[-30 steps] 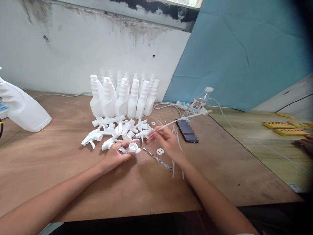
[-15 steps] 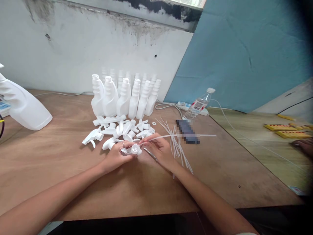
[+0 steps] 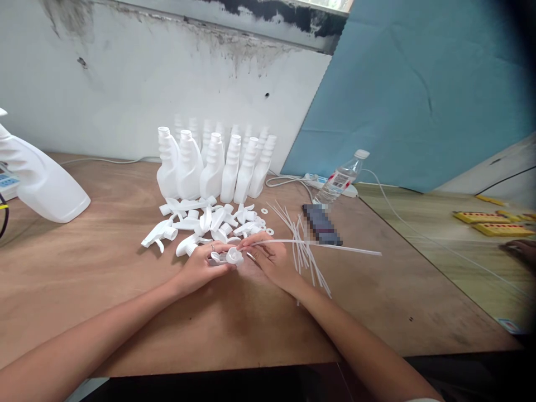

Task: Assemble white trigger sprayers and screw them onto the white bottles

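Six white bottles (image 3: pixel 211 176) upright in front row, more behind, too overlapped to count. One phone (image 3: pixel 320 223), one water bottle (image 3: pixel 340 180). Loose tubes (image 3: pixel 307 254) crisscrossed, uncountable from here. Both forearms angle in from lower corners, hands nearly meeting before heap of sprayer heads (image 3: pixel 205 220). Left hand (image 3: pixel 203 265) curled around one trigger piece (image 3: pixel 234 255), round collar opening upward, long axis left–right. Right hand (image 3: pixel 274 265) pinches one long tube (image 3: pixel 335 247) narrowly, near end beside collar; tube bows slightly, far end pointing right.
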A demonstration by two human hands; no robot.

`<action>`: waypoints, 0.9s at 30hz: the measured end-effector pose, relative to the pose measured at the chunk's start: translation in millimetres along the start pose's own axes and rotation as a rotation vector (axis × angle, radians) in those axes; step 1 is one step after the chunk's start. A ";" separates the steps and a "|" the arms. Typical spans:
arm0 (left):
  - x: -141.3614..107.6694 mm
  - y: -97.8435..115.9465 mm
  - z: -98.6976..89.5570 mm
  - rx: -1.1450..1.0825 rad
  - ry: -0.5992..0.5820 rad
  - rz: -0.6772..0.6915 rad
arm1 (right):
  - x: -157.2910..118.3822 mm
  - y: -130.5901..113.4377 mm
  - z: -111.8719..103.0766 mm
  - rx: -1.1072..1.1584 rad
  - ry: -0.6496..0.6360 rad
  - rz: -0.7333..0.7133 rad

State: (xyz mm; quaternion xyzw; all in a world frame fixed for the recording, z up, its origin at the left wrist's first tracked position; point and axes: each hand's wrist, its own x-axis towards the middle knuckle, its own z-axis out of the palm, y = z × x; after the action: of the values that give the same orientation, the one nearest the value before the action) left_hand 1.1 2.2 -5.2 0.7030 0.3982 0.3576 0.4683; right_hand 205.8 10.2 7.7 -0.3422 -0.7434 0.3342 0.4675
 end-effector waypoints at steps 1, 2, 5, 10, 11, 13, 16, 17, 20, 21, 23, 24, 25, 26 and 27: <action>-0.1 0.0 -0.2 0.003 -0.002 -0.002 | 0.8 0.3 -0.6 -0.030 -0.016 -0.011; -0.2 0.0 -0.3 0.010 -0.007 -0.006 | 1.8 0.5 -1.1 -0.060 -0.027 -0.031; 0.2 -0.6 -1.1 0.035 -0.024 -0.012 | 3.3 1.7 -1.5 -0.127 -0.033 -0.082; 2.4 -0.5 -1.8 0.041 -0.041 -0.020 | -0.5 6.1 2.6 -0.131 -0.018 -0.021; 2.9 0.0 -1.8 0.036 -0.041 -0.028 | -1.4 6.8 3.7 -0.119 -0.018 -0.012; 3.5 1.3 -1.5 0.032 -0.044 -0.045 | -2.3 7.8 5.7 -0.103 -0.018 0.001; 3.5 2.8 -1.1 0.042 -0.048 -0.047 | -2.1 8.3 7.7 -0.105 -0.025 0.006; 3.2 2.8 -1.0 0.048 -0.052 -0.040 | -2.0 8.3 8.1 -0.108 -0.029 0.000; 2.4 1.0 -1.0 0.068 -0.053 -0.012 | -2.1 7.5 8.7 -0.131 -0.040 -0.021; 2.2 0.1 -1.0 0.072 -0.055 0.002 | -2.4 6.9 8.9 -0.146 -0.045 -0.023; 2.2 -1.8 -1.2 0.077 -0.059 0.026 | -3.1 5.6 9.3 -0.185 -0.051 -0.016; 2.4 -2.4 -1.2 0.080 -0.061 0.030 | -3.4 5.1 9.7 -0.202 -0.049 -0.012; 2.7 -2.8 -1.3 0.082 -0.060 0.030 | -3.5 4.8 10.2 -0.215 -0.049 -0.007; 3.0 -2.8 -1.3 0.083 -0.056 0.025 | -3.5 4.8 10.8 -0.223 -0.047 -0.001; 3.4 -2.5 -1.2 0.086 -0.051 0.017 | -3.2 5.1 11.5 -0.224 -0.046 0.007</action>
State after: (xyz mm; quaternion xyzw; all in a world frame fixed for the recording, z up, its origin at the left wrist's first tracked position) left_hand 0.9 6.3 -6.7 0.7346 0.3952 0.3261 0.4448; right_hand 197.3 8.3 -1.9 -0.3871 -0.7855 0.2584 0.4078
